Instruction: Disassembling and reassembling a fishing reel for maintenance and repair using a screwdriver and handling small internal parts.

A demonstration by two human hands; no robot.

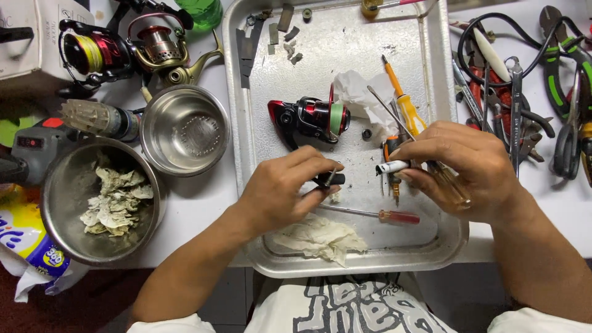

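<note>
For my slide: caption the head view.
Left hand holds a small black part, right hand a white tube, over a metal tray.

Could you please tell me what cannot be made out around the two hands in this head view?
- Small black part in the left hand: fingers cover most of it.
- White tube in the right hand: its rear end hidden in the grip.
- Pliers: cut off by the right edge.

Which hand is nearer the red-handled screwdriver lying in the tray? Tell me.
Left. The left hand is just beside the red-handled screwdriver, at its metal tip. The right hand is above and to the right of its handle, a little farther off.
</note>
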